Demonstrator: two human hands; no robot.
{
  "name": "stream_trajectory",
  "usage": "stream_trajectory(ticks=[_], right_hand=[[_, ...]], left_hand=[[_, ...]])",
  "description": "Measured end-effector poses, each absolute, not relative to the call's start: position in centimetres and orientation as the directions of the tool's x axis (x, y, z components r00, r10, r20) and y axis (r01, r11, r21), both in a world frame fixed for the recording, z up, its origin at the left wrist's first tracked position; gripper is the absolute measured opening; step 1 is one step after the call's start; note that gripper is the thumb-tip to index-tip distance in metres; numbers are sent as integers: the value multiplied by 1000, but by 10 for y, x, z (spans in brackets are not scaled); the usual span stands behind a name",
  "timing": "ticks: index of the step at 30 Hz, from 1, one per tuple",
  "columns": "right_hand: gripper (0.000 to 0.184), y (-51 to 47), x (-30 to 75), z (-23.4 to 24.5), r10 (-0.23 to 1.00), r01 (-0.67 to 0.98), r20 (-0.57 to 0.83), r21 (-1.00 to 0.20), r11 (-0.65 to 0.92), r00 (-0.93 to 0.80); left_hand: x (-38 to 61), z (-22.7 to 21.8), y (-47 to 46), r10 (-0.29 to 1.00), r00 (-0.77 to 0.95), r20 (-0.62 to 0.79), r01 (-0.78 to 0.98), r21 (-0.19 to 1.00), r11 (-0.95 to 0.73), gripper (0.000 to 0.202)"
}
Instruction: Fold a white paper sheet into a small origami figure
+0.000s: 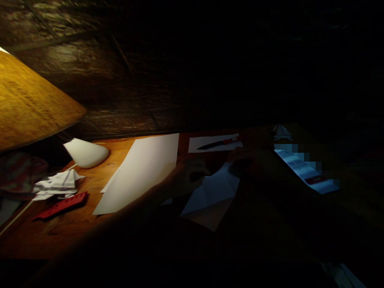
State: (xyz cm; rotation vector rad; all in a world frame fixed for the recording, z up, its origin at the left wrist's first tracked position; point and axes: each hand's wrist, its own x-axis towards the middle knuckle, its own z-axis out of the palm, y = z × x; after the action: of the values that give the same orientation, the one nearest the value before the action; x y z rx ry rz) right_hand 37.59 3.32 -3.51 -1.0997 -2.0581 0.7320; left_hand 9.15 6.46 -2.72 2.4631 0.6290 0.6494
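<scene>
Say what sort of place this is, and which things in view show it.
Probably a dim indoor desk or craft table, though much is too dark to tell. A lit lampshade, a wooden tabletop against a wall and a creased paper suggest it.

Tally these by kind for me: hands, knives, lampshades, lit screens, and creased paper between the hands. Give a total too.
Hands: 2, left hand and right hand
Creased paper between them: 1
Knife: 1
Lampshade: 1
Lit screen: 1
Total: 6
</scene>
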Motion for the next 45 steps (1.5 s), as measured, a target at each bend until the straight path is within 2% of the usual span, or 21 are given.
stream_trajectory(ticks=[4, 9, 12, 15, 19, 22, 24, 26, 29, 31, 35, 45], right_hand=[[42, 37, 378, -42, 843, 461, 301, -730, 504, -445], [55, 41, 379, -45, 812, 490, 307, -673, 554, -496], [55, 38, 380, -38, 801, 509, 272, -653, 561, -534], [48, 32, 379, -27, 769, 486, 260, -647, 587, -584], [17, 26, 374, -21, 759, 440, 282, -675, 592, -587], [9, 26, 370, -26, 751, 397, 274, -713, 578, -601], [15, 28, 369, -31, 742, 367, 269, -735, 570, -614], [18, 28, 368, -33, 746, 370, 247, -746, 554, -619], [10, 27, 368, -31, 766, 372, 206, -779, 505, -609], [7, 26, 367, -28, 790, 400, 178, -785, 474, -587], [20, 24, 365, -21, 847, 529, 124, -732, 430, -516], [24, 28, 369, -28, 824, 468, 109, -778, 420, -557]], left_hand=[[88, -25, 66, 516, 811, 275, 275, 599, -752, 28], [88, -24, 66, 496, 828, 261, 268, 593, -759, 22], [88, -25, 66, 466, 836, 289, 235, 579, -781, 20], [87, -26, 67, 435, 849, 302, 226, 537, -813, 21], [87, -26, 65, 401, 860, 315, 239, 447, -862, 19], [89, -24, 61, 408, 856, 317, 289, 359, -887, 12], [92, -23, 56, 396, 857, 331, 289, 327, -900, 12], [95, -23, 50, 365, 870, 332, 269, 301, -915, 28], [98, -26, 44, 271, 905, 327, 187, 264, -946, 48], [98, -29, 43, 207, 917, 340, 117, 266, -957, 46], [99, -32, 44, 169, 924, 344, 70, 281, -957, 38], [101, -38, 46, 114, 932, 344, 9, 292, -956, 35]])
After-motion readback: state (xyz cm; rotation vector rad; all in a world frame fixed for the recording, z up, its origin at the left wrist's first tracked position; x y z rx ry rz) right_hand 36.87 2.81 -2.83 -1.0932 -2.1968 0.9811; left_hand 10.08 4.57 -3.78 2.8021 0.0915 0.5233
